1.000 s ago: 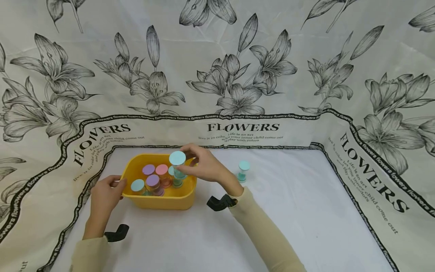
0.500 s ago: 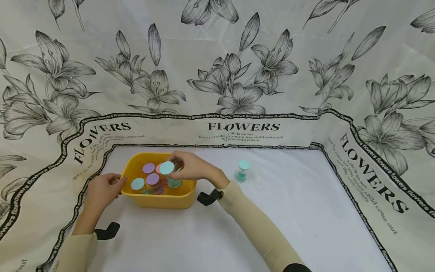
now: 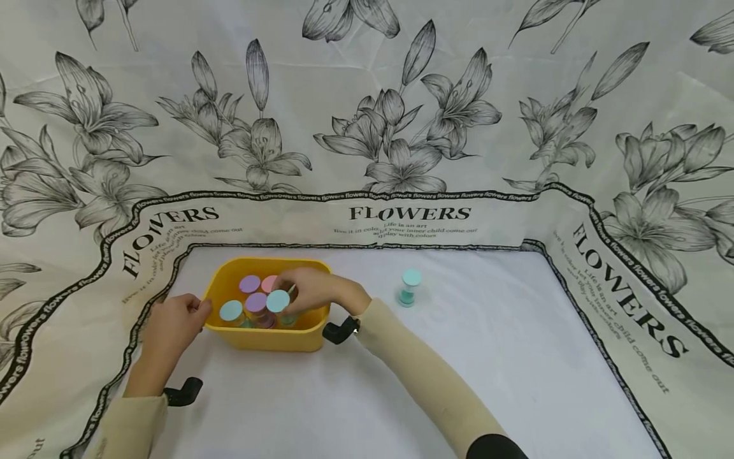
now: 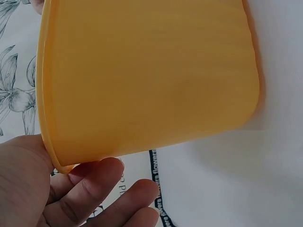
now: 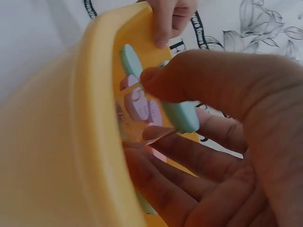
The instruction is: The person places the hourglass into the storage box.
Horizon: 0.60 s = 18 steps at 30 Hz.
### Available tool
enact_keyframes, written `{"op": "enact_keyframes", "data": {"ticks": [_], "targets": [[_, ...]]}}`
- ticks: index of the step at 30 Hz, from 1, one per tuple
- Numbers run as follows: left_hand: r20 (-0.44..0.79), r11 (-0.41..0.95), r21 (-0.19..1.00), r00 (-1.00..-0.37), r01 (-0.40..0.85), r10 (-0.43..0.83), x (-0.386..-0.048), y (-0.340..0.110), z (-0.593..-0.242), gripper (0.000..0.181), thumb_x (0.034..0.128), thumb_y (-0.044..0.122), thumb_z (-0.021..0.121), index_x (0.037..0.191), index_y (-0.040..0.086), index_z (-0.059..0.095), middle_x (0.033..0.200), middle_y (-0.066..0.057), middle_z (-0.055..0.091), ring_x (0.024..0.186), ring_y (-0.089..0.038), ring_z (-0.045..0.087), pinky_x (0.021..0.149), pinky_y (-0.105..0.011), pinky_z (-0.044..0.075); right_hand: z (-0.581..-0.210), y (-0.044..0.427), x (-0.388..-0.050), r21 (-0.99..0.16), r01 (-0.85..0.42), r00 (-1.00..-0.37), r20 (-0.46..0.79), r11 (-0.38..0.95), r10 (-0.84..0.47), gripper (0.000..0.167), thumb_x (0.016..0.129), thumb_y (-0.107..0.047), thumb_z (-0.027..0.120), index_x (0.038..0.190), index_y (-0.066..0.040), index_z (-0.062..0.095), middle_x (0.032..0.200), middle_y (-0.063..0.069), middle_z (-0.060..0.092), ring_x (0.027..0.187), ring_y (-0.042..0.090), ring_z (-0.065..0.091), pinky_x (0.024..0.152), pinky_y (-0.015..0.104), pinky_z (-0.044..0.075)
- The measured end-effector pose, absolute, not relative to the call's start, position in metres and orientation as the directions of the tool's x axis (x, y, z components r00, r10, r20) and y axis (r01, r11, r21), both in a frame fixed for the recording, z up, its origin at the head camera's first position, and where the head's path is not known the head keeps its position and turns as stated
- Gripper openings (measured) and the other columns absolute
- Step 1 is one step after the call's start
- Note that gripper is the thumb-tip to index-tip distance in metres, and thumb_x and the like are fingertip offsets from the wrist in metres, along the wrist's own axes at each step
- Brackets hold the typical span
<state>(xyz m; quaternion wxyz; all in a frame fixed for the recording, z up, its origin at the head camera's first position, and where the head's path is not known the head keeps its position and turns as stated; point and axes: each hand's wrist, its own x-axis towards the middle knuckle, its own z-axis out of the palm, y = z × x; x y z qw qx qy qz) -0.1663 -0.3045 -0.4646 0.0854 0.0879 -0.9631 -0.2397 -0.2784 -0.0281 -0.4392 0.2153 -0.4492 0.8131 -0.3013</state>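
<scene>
A yellow plastic bin [image 3: 275,341] stands on the white cloth at left. My left hand [image 3: 174,325] pinches its left rim; in the left wrist view the thumb is over the rim and the fingers [image 4: 102,182] lie against the outer wall. Inside the bin, my right hand [image 3: 309,290] holds a teal-capped sand timer [image 3: 278,301] upright. In the right wrist view, the thumb lies by the timer's teal cap [image 5: 182,116] and fingers are around its clear body. Beside it stand purple sand timers [image 3: 256,303], a pink one [image 3: 269,283] and another teal one [image 3: 231,310].
Another teal sand timer [image 3: 410,287] stands upright on the white cloth [image 3: 459,357], right of the bin. A flower-printed cloth [image 3: 401,127] rises behind and along both sides.
My right hand has lowered the teal sand timer leftward into the bin and still holds it. The left hand stays at the bin's rim.
</scene>
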Motion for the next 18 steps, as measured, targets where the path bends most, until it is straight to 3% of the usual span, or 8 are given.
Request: {"op": "enact_keyframes", "data": {"ticks": [4, 18], "targets": [[0.128, 0.858, 0.498, -0.968, -0.125, -0.215, -0.165, -0.305, -0.467, 0.036, 0.1003, 0.032, 0.054, 0.08, 0.004, 0.066, 0.06, -0.002, 0.062, 0.053, -0.021, 0.05, 0.047, -0.03, 0.037, -0.441, -0.04, -0.28, -0.616, -0.646, -0.482, -0.128, 0.451, -0.867, 0.042, 0.086, -0.02, 0.083, 0.123, -0.009, 0.066, 0.12, 0.001, 0.071, 0.104, 0.009, 0.063, 0.09, 0.016, 0.051], [0.156, 0.866, 0.487, -0.965, -0.11, -0.211, -0.165, -0.304, -0.466, 0.039, 0.1015, 0.03, 0.054, 0.08, 0.001, 0.069, 0.058, 0.0, 0.066, 0.051, -0.02, 0.051, 0.051, -0.031, 0.037, -0.431, -0.054, -0.29, -0.591, -0.66, -0.373, -0.278, 0.464, -0.885, 0.033, 0.089, -0.011, 0.08, 0.121, -0.012, 0.072, 0.12, -0.004, 0.071, 0.112, 0.009, 0.062, 0.098, 0.017, 0.05]]}}
